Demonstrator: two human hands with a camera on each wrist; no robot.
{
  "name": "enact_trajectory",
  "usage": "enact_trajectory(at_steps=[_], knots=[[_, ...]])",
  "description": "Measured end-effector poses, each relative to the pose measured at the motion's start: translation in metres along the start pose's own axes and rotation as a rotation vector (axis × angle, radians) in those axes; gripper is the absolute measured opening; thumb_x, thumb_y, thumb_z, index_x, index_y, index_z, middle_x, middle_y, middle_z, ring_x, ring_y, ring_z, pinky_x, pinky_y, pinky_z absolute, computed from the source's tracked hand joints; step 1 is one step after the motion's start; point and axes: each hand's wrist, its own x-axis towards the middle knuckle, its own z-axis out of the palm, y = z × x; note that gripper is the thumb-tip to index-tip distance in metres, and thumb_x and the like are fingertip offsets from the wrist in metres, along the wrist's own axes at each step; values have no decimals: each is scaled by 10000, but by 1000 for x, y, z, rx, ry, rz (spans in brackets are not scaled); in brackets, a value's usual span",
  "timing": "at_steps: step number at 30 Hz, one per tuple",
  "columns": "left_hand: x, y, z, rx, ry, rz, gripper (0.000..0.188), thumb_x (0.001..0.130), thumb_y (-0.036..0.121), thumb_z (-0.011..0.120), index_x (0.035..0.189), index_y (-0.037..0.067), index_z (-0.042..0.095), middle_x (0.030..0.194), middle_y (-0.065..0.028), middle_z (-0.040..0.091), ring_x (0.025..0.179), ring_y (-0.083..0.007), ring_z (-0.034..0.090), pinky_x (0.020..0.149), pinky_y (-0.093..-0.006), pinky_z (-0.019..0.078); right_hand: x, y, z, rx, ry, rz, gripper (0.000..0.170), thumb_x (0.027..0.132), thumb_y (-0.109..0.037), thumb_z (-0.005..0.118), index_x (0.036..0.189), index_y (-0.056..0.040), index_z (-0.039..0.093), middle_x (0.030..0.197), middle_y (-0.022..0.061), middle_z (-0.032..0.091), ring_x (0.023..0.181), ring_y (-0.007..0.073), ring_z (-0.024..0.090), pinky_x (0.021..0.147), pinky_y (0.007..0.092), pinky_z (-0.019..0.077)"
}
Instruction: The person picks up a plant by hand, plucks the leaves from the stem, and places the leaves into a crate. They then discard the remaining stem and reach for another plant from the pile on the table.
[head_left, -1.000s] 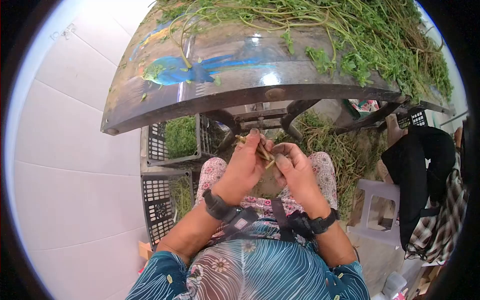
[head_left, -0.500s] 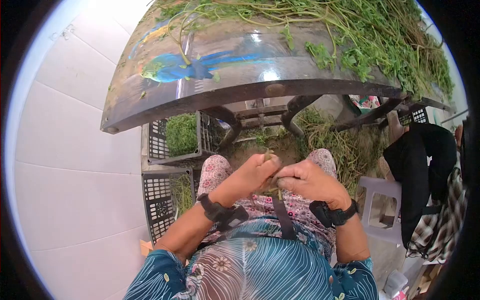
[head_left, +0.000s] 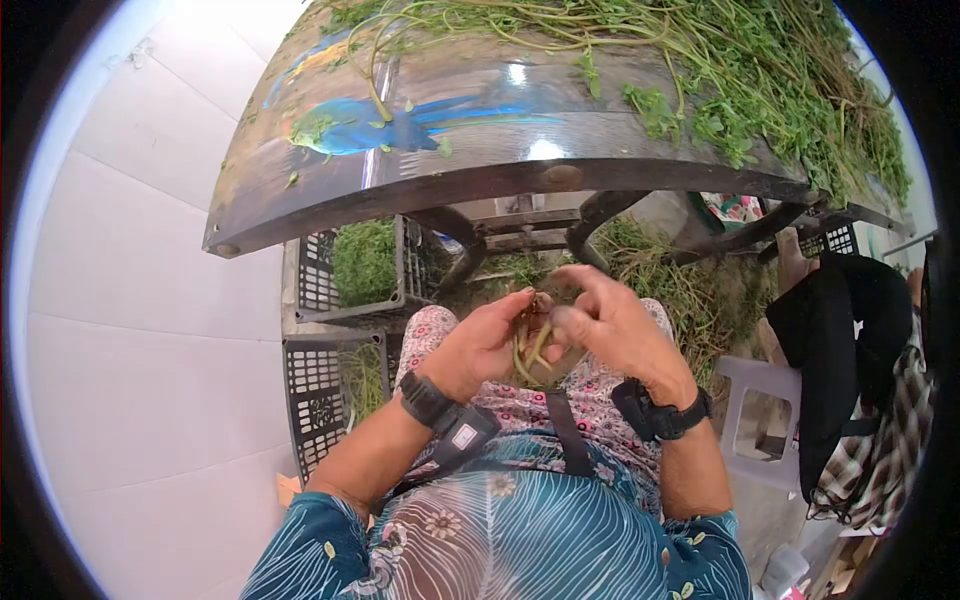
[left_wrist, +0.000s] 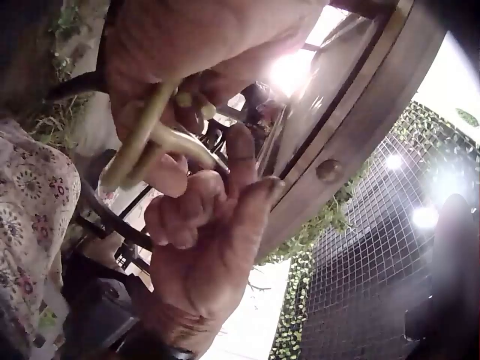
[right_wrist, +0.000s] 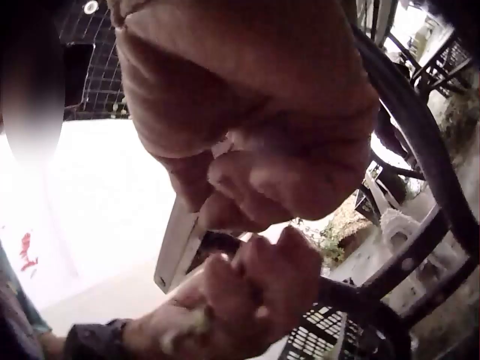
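Note:
In the head view my left hand (head_left: pixel 470 345) grips several short, thick green stems (head_left: pixel 541 345) above the lap, their ends pointing down toward the body. The left wrist view shows these stems (left_wrist: pixel 142 135) crossing under the left fingers. My right hand (head_left: pixel 630 345) is close beside them, its index finger and thumb apart. Its other fingers (left_wrist: pixel 184 206) are curled; I cannot tell whether they hold a piece of stem. In the right wrist view the right hand (right_wrist: pixel 262 127) is above the left hand (right_wrist: pixel 240 300), with the stems mostly hidden.
A table (head_left: pixel 480 175) with a painted blue bird stands ahead, leafy stems (head_left: pixel 750 70) heaped on its right. Black crates (head_left: pixel 318 395) with greens are at left. Plant stalks (head_left: pixel 690 300) cover the floor. A plastic stool (head_left: pixel 740 410) and another person's dark-clothed leg (head_left: pixel 835 350) are at right.
The hands were pressed close together half a second ago. Now the right hand's index finger and thumb are spread, and the stems in the left hand show more plainly.

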Motion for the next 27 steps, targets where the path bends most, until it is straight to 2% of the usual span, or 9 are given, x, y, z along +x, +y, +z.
enact_trajectory(at_steps=[4, 8, 10, 12, 15, 16, 21, 25, 27], knots=[[4, 2, -16, -158, -249, -142, 368, 959, 334, 337, 1022, 15, 510, 923, -122, 603, 721, -222, 596, 608, -346, 541, 2, 16, 0, 108, 88, 45, 364, 811, -173, 512, 1108, 37, 512, 828, 109, 613, 745, 146, 567, 658, 268, 447], [0, 1, -19, -47, -153, -36, 390, 937, 384, 389, 1097, 47, 503, 956, -112, 592, 770, -219, 579, 622, -345, 523, 0, 40, 7, 189, 107, 65, 375, 821, -184, 488, 1107, 57, 516, 851, 94, 615, 755, 139, 563, 677, 261, 447], [-6, 5, -7, -9, -81, 13, 383, 929, 389, 409, 1086, 56, 514, 942, -95, 594, 765, -209, 579, 614, -349, 520, -2, 40, 6, 261, 93, 167, 307, 860, -161, 471, 1098, 27, 522, 767, 25, 567, 641, 84, 494, 577, 220, 399], [-11, 10, -10, -5, -74, 33, 363, 924, 380, 426, 1075, 65, 526, 936, -83, 595, 764, -193, 578, 620, -359, 519, -5, 47, 6, 280, 106, 175, 254, 890, -155, 462, 1077, 0, 537, 692, -8, 530, 546, 48, 432, 492, 193, 348], [-19, 26, -35, 8, -117, 75, 342, 918, 369, 447, 1060, 72, 539, 925, -67, 595, 743, -172, 568, 624, -366, 514, -10, 52, -3, 309, 94, 270, 301, 850, -157, 485, 1088, 16, 550, 758, 20, 560, 647, 89, 504, 577, 226, 408], [-25, 32, -46, 9, -139, 93, 336, 917, 367, 453, 1055, 74, 543, 922, -63, 595, 734, -166, 563, 624, -366, 511, -13, 53, -2, 347, 142, 264, 259, 869, -132, 475, 1073, 7, 555, 698, -6, 515, 591, 62, 456, 524, 206, 369], [-96, 68, -82, 392, 363, 404, 239, 921, 283, 463, 1036, 86, 533, 862, -19, 584, 666, -109, 518, 596, -283, 469, -19, 79, -14, 511, 213, 266, 247, 902, -172, 488, 1074, 0, 528, 687, -5, 513, 522, 58, 437, 473, 198, 367], [-161, 77, -145, 524, 668, 483, 255, 886, 224, 496, 1083, 62, 516, 897, -35, 594, 693, -139, 546, 611, -277, 464, -19, 90, -17, 557, 256, 271, 208, 911, -170, 483, 1053, -25, 526, 684, -2, 519, 511, 65, 452, 467, 199, 379], [-176, 74, -204, 980, 997, 691, 296, 878, 204, 500, 1115, 28, 506, 939, -50, 604, 757, -138, 560, 656, -277, 467, -17, 87, -13, 541, 263, 289, 218, 904, -152, 491, 1057, -2, 533, 677, -7, 506, 527, 64, 432, 484, 209, 366]])
